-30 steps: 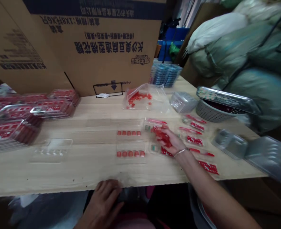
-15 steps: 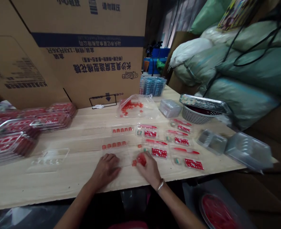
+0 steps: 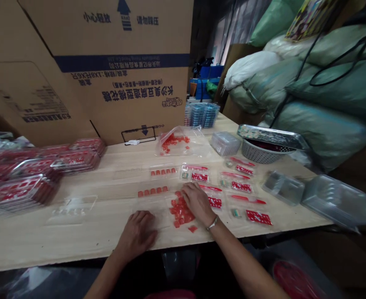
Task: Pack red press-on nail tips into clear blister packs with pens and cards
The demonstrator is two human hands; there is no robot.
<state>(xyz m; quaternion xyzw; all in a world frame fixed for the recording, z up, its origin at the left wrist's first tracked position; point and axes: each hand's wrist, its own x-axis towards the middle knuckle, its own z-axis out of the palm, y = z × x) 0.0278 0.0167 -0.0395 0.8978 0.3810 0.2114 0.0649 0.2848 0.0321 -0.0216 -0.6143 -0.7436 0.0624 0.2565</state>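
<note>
Loose red translucent pieces (image 3: 180, 211) lie in a heap in front of me, one piece apart near the table's front edge. My right hand (image 3: 198, 204) is palm down at the heap's right side, fingers stretched over its upper edge, with nothing seen in it. My left hand (image 3: 138, 233) rests at the left of the heap, by a hard-to-see clear plastic tray, its thumb apart from loosely bent fingers. Beyond are two clear trays, each with a row of red pieces (image 3: 152, 191). To the right, clear trays hold red plastic knives (image 3: 248, 199) and red patterned packets (image 3: 259, 217).
A tall carton (image 3: 133, 95) stands behind the table (image 3: 108, 232). Stacked red packages (image 3: 18, 191) fill the left. An open bag of red pieces (image 3: 179, 143) lies at the back. Clear containers (image 3: 335, 199) and a grey basket (image 3: 260, 151) stand on the right.
The red pieces held in my right hand now lie spread in a heap on the table. That hand has opened and moved up and slightly right. My left hand stays nearly where it was.
</note>
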